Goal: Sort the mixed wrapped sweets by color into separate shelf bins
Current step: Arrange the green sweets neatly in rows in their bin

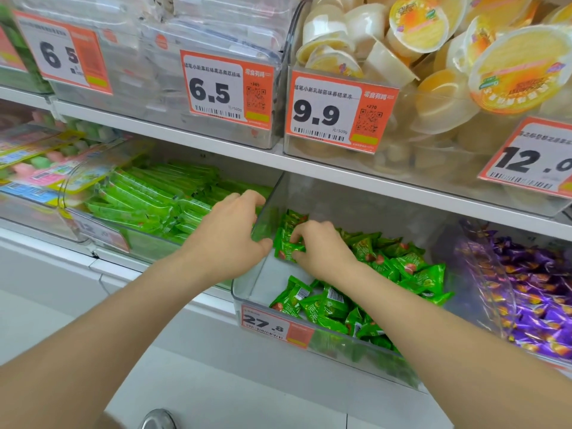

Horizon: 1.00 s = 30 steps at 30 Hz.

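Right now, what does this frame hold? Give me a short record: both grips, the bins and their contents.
left grip: holds the left wall of the middle bin
right grip: pinches green sweets inside the middle bin
middle bin contents: green sweets, heaped towards the right and front
tag: on the middle bin's front, reads 27.8
left bin: green sticks
right bin: purple sweets

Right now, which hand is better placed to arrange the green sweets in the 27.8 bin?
Right. The right hand is inside that bin, pinching green sweets near its left wall. The left hand is curled over the bin's left wall, probably steadying it, and holds no sweet.
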Tool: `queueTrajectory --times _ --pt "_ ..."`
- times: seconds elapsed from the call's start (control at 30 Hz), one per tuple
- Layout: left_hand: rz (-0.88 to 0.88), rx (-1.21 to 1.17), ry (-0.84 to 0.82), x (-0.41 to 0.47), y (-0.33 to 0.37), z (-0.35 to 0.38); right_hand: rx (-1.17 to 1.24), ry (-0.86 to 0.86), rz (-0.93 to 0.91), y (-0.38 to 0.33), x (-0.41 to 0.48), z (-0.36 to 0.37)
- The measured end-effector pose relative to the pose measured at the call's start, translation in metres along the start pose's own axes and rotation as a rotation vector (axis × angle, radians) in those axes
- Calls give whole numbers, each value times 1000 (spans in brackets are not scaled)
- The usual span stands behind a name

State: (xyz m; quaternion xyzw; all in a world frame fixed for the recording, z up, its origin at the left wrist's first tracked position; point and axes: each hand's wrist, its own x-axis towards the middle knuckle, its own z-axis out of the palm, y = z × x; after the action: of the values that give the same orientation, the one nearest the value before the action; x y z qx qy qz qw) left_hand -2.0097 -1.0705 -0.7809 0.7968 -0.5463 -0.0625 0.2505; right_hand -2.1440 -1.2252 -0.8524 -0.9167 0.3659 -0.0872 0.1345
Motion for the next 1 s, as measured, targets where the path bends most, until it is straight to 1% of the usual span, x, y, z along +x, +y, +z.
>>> queueTrajectory --times 0.13,0.3,0.57,0.63,0.67,0.7,0.73,0.8,0.83,0.9,1.0 --pt "-5 2 -7 2 0 -1 -72 33 -21 -4 6 2" --pt "2 1 -2 3 -2 0 -231 37 -64 -9 3 -2" --pt "34 46 12 3 -2 2 -270 49 -45 -15 -4 -15" --pt "46 66 28 1 -1 2 -233 55 -38 -15 -3 -25" --pt "63 79 49 -1 0 2 -181 8 -44 -13 -4 -28" --pt "94 92 80 -2 2 2 -126 -86 -61 -12 -6 -31" --pt "137 102 110 -4 5 2 -97 -216 -94 -10 -10 -33" --pt "228 107 129 -6 12 2 -123 -442 -161 -9 -22 -30" --pt "261 101 117 -7 16 3 -138 -493 -182 -8 -27 -27" --pt "292 97 79 -9 23 5 -120 -481 -208 -6 -30 -24" --pt "297 120 25 -11 29 11 -3 -357 -180 -4 -27 -36"
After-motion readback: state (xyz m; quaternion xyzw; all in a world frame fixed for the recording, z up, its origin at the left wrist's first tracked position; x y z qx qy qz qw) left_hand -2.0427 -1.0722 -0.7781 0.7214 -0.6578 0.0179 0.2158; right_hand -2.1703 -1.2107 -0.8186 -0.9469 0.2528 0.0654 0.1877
